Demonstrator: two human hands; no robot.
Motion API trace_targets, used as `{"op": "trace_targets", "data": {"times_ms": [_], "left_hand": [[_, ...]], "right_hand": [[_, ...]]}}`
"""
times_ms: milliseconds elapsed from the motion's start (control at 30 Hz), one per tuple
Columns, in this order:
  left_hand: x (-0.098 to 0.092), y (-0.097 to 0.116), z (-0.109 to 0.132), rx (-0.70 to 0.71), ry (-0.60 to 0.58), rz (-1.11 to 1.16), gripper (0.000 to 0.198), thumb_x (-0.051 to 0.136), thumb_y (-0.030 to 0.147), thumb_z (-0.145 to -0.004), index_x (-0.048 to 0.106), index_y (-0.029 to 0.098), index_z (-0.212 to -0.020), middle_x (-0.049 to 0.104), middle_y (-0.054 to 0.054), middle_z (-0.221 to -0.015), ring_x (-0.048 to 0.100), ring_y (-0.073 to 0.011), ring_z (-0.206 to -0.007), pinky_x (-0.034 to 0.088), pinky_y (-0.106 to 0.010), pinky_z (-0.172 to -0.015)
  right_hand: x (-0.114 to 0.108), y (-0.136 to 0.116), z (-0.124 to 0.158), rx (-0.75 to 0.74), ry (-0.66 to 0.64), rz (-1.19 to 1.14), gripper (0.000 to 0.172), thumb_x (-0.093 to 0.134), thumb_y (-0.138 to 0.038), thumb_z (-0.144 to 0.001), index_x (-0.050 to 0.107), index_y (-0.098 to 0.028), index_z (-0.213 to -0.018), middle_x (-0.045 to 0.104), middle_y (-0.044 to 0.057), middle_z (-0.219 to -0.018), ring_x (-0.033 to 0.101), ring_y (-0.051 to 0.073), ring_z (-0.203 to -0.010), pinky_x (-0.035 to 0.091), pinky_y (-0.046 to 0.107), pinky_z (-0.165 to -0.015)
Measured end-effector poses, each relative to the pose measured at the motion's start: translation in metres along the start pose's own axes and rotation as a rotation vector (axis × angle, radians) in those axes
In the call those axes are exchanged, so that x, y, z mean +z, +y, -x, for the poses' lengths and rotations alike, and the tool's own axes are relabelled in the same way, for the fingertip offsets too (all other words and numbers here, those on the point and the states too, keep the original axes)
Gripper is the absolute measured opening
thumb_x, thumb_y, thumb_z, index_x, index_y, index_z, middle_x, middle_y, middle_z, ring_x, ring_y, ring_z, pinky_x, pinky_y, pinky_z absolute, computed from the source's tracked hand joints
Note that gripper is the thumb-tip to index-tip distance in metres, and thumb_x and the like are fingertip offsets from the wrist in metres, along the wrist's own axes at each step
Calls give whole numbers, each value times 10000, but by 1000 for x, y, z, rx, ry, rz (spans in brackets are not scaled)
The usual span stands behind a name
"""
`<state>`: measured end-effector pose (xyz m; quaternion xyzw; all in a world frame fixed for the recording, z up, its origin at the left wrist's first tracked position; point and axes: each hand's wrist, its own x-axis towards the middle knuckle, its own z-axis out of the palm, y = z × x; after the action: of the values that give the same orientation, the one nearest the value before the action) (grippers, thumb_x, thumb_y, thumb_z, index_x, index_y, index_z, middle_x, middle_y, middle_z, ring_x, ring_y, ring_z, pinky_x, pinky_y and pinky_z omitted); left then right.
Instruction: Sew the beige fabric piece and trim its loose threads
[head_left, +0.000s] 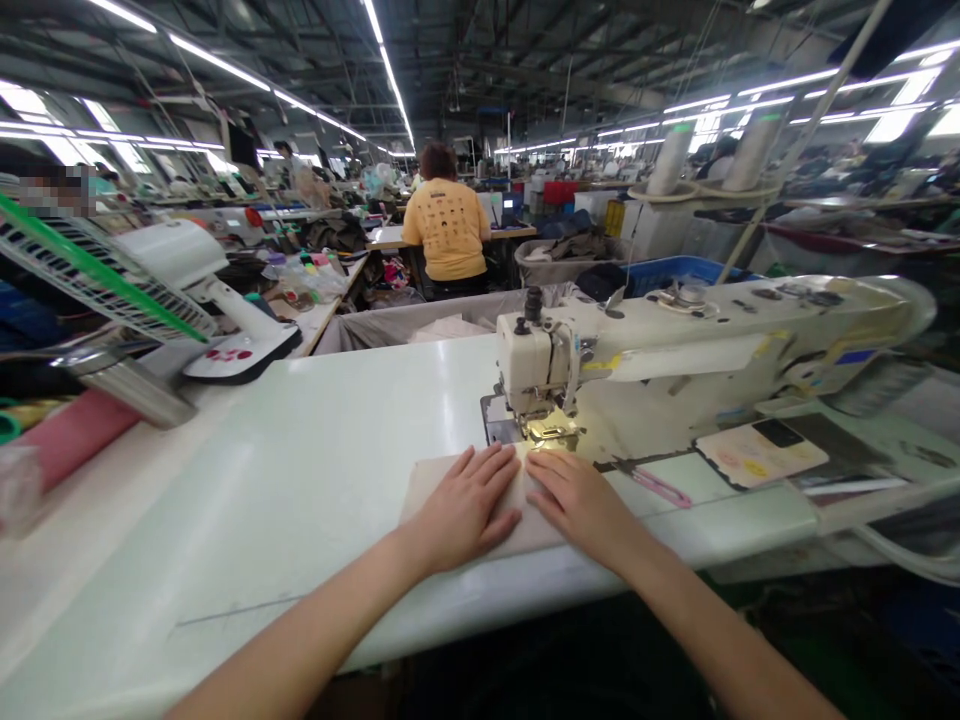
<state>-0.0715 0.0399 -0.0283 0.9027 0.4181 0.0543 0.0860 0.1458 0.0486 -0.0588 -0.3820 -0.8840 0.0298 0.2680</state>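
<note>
A pale beige piece of fabric (427,480) lies flat on the table, its far edge up against the lit needle area of the sewing machine (525,370). My left hand (469,505) presses on its middle, palm down with fingers stretched toward the presser foot (551,432). On the fabric's right part rests my right hand (581,495), flat too, with the fingertips close to the presser foot. Both hands cover much of the cloth. Right of my right hand lies a pair of pink thread snips (660,486).
A white fan (247,350) and a metal flask (124,385) stand at the left. Beneath the machine arm lies a notebook (757,452) with a dark phone-like object. Beyond the table are a fabric-filled bin (360,330) and a person in a yellow shirt (448,230).
</note>
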Motion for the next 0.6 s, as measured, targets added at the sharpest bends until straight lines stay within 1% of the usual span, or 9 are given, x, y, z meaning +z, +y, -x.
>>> {"op": "trace_targets", "data": {"times_ms": [133, 267, 333, 467, 600], "left_hand": [[-6, -7, -8, 14, 11, 26, 540, 484, 375, -942, 440, 168, -1439, 360, -91, -1563, 305, -266, -1456, 251, -539, -1203], [-8, -5, -15, 7, 29, 34, 471, 476, 400, -945, 508, 144, -1339, 402, -109, -1536, 316, -282, -1447, 266, -561, -1189], [-6, -4, -18, 1, 32, 41, 489, 452, 424, -959, 489, 143, -1357, 397, -102, -1541, 297, -274, -1457, 250, -553, -1198], [-4, -7, -20, 13, 30, 45, 550, 417, 448, -977, 400, 179, -1457, 367, -71, -1562, 271, -264, -1471, 231, -561, -1203], [-3, -8, -21, 25, 36, 37, 539, 403, 443, -985, 414, 179, -1455, 355, -79, -1567, 256, -274, -1477, 233, -570, -1199]], "right_hand": [[-2, -2, -6, 33, 24, 4, 288, 623, -225, -895, 639, -90, -1149, 657, 132, -1201, 576, 266, -1133, 512, 475, -1001], [0, -4, -7, 84, 48, -7, 261, 637, -223, -884, 641, -119, -1123, 656, 115, -1195, 571, 254, -1110, 504, 474, -997], [1, -3, -7, 98, 54, -15, 257, 631, -235, -890, 639, -133, -1126, 654, 108, -1204, 565, 247, -1112, 493, 472, -1008], [0, -3, -6, 120, 60, -11, 260, 606, -253, -910, 636, -141, -1143, 655, 104, -1213, 563, 245, -1124, 482, 467, -1014], [-1, -3, -6, 141, 61, -10, 272, 599, -264, -915, 640, -150, -1159, 658, 106, -1214, 565, 243, -1122, 485, 467, -1004]]}}
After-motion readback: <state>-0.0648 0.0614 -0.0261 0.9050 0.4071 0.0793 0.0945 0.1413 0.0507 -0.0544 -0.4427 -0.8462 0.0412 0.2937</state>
